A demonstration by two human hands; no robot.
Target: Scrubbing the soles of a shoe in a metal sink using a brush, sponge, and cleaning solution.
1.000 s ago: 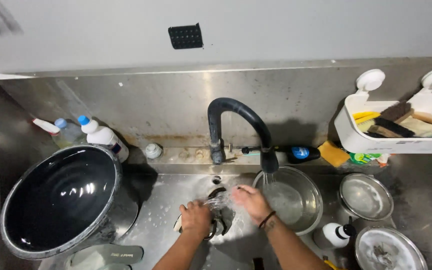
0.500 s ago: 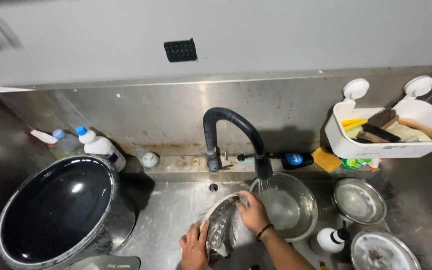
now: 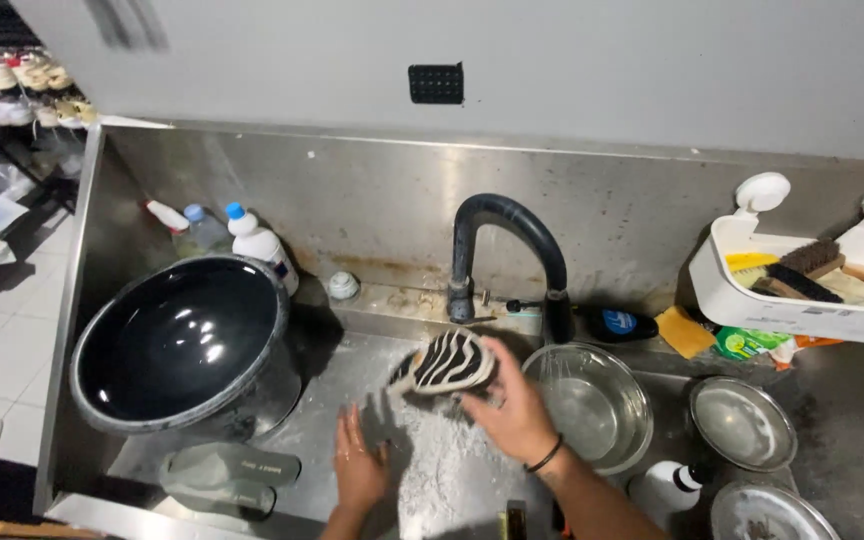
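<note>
My right hand [image 3: 512,405] holds a black-and-white striped bowl [image 3: 444,365], lifted and tilted above the sink floor just left of the black faucet [image 3: 508,252]. My left hand [image 3: 358,465] is lower in the steel sink [image 3: 352,375], fingers spread, holding nothing, next to white foam on the sink bottom. A clear glass bowl [image 3: 592,405] sits right of the striped bowl, under the spout.
A large black bowl [image 3: 180,340] fills the left of the sink, with a grey lid [image 3: 230,470] in front of it. Spray and soap bottles [image 3: 252,240] stand behind. Two steel bowls [image 3: 742,425] lie right; a white caddy [image 3: 802,285] with brushes hangs on the wall.
My right hand has raised the striped bowl up toward the faucet. My left hand has let go of it and dropped onto the sink floor. The view moved closer and leftward.
</note>
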